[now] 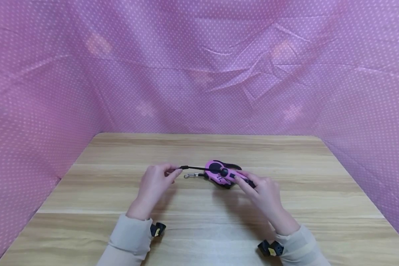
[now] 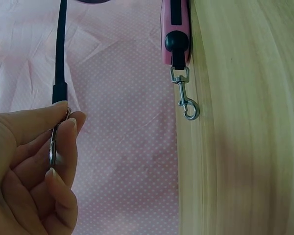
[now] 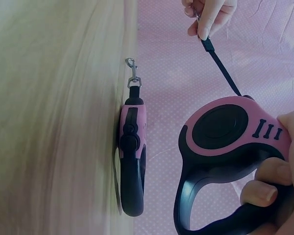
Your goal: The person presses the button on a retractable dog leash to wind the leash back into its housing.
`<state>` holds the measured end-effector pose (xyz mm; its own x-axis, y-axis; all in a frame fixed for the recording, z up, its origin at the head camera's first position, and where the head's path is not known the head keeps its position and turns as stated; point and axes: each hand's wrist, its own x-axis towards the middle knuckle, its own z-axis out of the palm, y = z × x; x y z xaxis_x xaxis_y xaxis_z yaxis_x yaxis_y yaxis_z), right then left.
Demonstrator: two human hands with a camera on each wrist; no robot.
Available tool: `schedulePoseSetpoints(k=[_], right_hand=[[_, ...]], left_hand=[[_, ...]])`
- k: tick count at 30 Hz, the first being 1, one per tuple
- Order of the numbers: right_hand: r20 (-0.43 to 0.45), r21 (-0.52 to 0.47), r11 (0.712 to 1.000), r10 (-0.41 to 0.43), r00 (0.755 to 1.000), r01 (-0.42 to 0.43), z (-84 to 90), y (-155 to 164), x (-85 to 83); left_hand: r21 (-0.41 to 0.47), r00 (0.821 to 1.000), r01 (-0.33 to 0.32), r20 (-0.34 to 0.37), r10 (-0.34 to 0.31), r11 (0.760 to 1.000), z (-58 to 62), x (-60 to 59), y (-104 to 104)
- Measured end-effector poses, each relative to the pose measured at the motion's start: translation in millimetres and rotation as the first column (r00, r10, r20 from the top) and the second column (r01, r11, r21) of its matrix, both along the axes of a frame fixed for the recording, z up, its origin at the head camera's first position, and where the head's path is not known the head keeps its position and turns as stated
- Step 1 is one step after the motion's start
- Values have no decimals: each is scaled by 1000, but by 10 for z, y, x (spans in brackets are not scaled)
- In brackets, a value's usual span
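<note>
Head-view footage shows two pink-and-black plastic retractable dog leashes over a pale wooden table [image 1: 286,236]. One leash housing [image 3: 235,142] is grasped by the right hand [image 1: 264,194], fingers curled round its black handle, and is held clear of the table. Its black cord [image 3: 223,68] runs away from that hand to the left hand [image 1: 154,183], where the metal clip [image 2: 53,147] at the cord's end is pinched between thumb and fingertips [image 2: 68,128].

The second leash [image 3: 132,161] lies on the table just beyond the held one, its silver snap hook [image 2: 186,100] resting on the wood, touched by neither hand.

For a clean pull, the housing is best kept steady in the right hand's grip while the cord is drawn straight out in line with its mouth. The pinch should be kept on the clip itself, so that the cord cannot snap back, and the cord kept above the idle leash.
</note>
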<state>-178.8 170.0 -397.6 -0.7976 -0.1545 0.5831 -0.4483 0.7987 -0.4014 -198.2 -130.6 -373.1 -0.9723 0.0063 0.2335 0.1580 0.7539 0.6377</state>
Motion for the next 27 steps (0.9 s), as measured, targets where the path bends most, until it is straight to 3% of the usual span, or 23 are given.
schedulePoseSetpoints(k=[8, 27], right_hand=[[20, -1, 1000, -9, 1000, 9, -5, -1, -3], [-7, -5, 1000, 17, 1000, -17, -24, -46, 10]], left_hand=[[-49, 999, 24, -22, -25, 999, -20, -11, 17], [-20, 999, 38, -19, -38, 999, -28, 12, 46]])
